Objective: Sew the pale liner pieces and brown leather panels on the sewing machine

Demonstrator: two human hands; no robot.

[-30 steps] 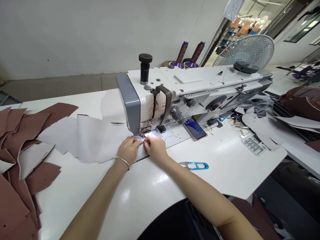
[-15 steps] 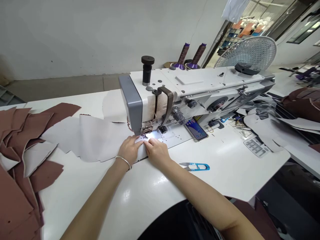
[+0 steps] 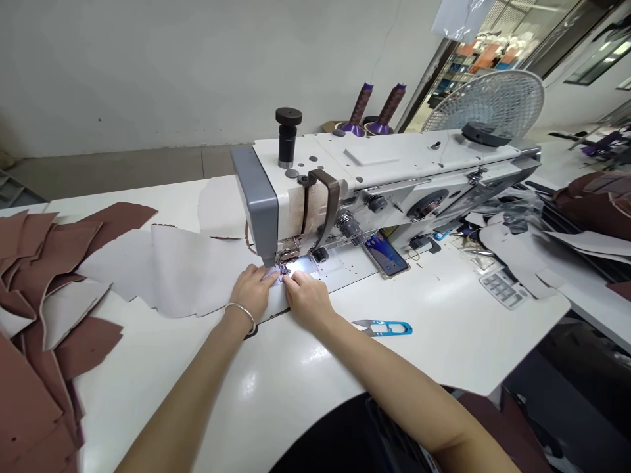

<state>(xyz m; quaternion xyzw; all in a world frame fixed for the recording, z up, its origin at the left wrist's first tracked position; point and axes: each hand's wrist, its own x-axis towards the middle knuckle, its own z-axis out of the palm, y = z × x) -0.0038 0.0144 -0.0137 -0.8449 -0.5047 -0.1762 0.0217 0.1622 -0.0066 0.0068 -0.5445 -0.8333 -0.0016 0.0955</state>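
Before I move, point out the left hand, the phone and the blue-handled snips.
Left hand (image 3: 251, 292): head view, on the back of the hand.
Phone (image 3: 386, 254): head view, on its screen.
Blue-handled snips (image 3: 388, 328): head view, on the blue handle.

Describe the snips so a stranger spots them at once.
Find the big white sewing machine. On the tabletop before it, beside the right forearm, lie the snips. Their blue, hollow handle sets them apart from the flat, rectangular phone.
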